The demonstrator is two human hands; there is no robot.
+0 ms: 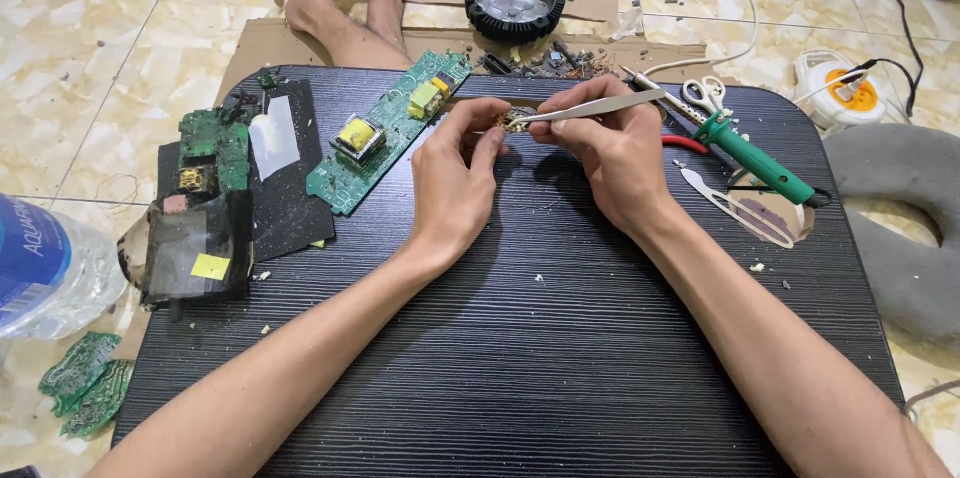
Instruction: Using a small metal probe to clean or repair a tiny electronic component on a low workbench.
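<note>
The left hand (pixel 455 173) pinches a small electronic component (pixel 517 119) while the right hand (pixel 610 153) grips metal tweezers (pixel 600 109), whose long axis points leftward with tips touching it.

Black table (pixel 560 358) on beige marble floor (pixel 100 58)

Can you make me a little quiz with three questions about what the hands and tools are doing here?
1. True or false: the right hand holds metal tweezers.
2. What does the left hand pinch? A) a small part B) scissors C) a water bottle
3. Fill in: the green-handled soldering iron lies to the ____ of both hands on the black table.

Key: 1 true. 2 A, the small part at the tweezers' tips. 3 right.
</note>
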